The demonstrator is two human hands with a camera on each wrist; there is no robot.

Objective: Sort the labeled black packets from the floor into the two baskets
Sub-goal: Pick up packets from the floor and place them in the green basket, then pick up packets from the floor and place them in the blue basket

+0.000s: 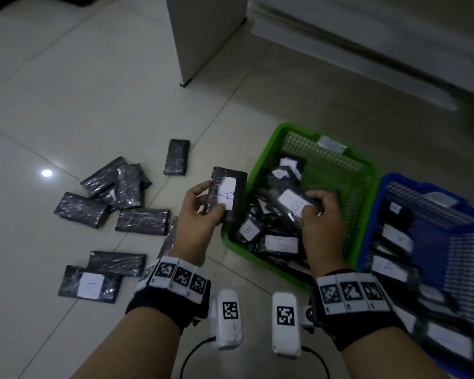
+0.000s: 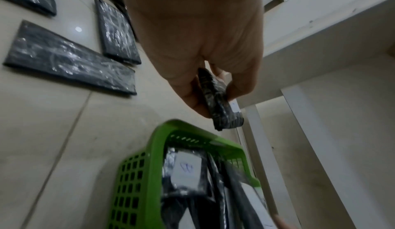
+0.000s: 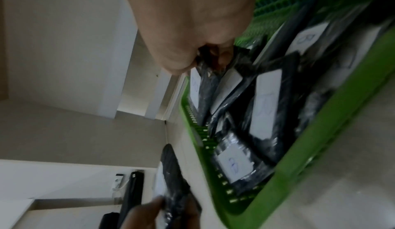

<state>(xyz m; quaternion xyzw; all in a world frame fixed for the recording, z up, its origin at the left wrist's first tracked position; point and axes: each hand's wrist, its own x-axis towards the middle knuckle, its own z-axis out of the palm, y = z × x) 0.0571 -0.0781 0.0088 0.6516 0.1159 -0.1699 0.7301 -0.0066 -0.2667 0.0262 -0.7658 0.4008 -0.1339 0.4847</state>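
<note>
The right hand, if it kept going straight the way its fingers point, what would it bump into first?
Probably the packets in the green basket. The right hand already grips a labelled packet just above that pile, fingers pointing into the basket. Depth is hard to judge.

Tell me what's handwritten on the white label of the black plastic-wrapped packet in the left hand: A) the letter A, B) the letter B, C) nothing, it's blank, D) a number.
A: in the head view the white label on the black plastic-wrapped packet held by the left hand shows a handwritten A.
</note>
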